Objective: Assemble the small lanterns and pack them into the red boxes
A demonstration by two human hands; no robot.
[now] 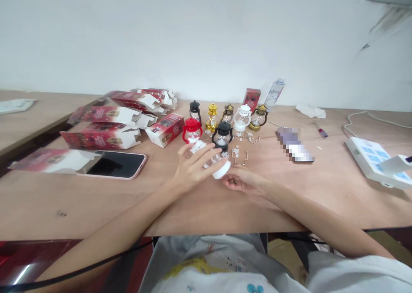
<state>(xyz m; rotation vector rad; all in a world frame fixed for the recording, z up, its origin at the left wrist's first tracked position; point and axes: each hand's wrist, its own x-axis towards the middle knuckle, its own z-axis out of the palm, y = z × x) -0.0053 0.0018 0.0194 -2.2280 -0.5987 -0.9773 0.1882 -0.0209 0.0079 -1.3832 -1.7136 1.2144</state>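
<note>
- White lantern (221, 170): tilted above the tabletop (206, 211), its base toward the right hand and its top toward the red lantern (192, 130).
- Left hand (192, 166): grip closed around the white lantern's body, fingers spread along it.
- Right hand (241, 181): fingers curled just beside the base; whether the grip holds a small part cannot be told.
- Possible faults: the slanted lantern could slip if the left hand's fingers loosen; its top could knock the red lantern, or its side the front black lantern (222, 135), because they stand so near. The loose wire parts (245, 159) could scatter if a hand sweeps them.
- Surface: wood-toned, with red cartons (101, 135) and a phone (116, 164) at left, a screwdriver (322, 132) and a power strip (367, 158) at right.
- Room: a pale wall (193, 35), marked at upper right, rises behind the tabletop.
</note>
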